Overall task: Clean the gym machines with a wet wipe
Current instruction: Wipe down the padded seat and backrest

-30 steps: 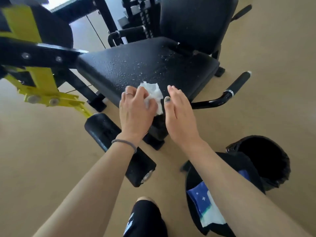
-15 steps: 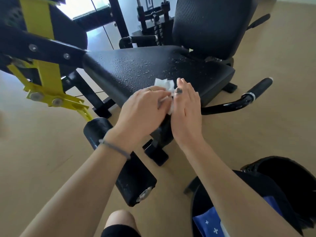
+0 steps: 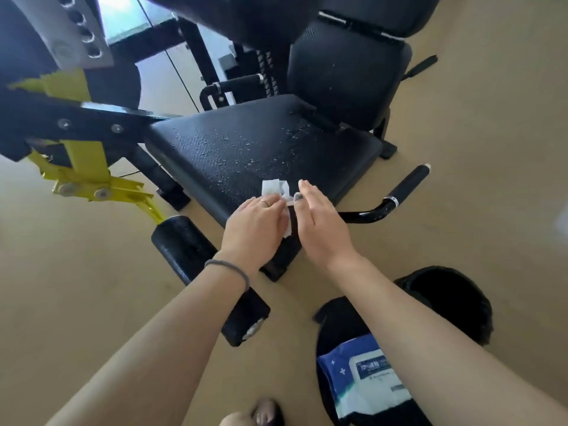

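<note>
Here my left hand (image 3: 256,224) pinches the white wipe (image 3: 276,192) on the wet black seat (image 3: 246,149); my right hand (image 3: 319,216) stays flat beside it.

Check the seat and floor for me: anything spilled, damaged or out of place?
The seat pad is speckled with droplets, thickest toward the backrest, so it is not yet wiped dry. The left hand holds the wet wipe at its front edge. No damage shows.
</note>
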Motion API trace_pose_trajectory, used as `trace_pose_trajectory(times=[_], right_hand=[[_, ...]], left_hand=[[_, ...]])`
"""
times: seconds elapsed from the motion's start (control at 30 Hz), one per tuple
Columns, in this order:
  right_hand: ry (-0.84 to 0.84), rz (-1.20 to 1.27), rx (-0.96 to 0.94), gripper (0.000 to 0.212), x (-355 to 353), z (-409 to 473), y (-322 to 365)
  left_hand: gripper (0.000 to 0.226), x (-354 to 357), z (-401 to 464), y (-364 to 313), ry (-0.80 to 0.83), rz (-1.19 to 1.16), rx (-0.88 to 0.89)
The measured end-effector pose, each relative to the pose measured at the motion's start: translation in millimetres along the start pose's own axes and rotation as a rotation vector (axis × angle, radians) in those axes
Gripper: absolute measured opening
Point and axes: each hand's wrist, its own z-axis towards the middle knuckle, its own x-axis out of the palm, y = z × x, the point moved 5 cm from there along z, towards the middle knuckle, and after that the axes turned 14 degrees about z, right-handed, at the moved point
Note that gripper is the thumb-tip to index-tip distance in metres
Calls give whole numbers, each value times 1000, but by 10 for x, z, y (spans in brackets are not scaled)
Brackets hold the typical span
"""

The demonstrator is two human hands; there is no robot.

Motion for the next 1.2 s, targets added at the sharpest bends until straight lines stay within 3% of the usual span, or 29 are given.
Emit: trace_pose_trajectory(times=[0.1, 0.27, 0.57, 0.7, 0.8, 1.03, 1.2], right_hand=[[28, -31, 15, 54, -230, -57, 99], [145, -25, -1, 53, -658, -62, 6], [537, -280, -143, 54, -1018, 228, 113], [664, -429, -180, 57, -799, 425, 23], [750, -515, -214, 59, -632, 516, -137], [902, -647, -503, 66, -438, 731, -450], [881, -688, -604, 69, -442, 1324, -512]], left_hand=[[37, 7, 147, 48, 101, 102, -104], [48, 49, 152, -228, 220, 78, -160], [51, -34, 342, -605, 407, -305, -330], [54, 57, 308, -502, 475, -131, -362], [57, 107, 232, -494, 406, -165, -416], [52, 72, 187, -364, -31, -369, -922], [45, 101, 337, -470, 29, -8, -963]])
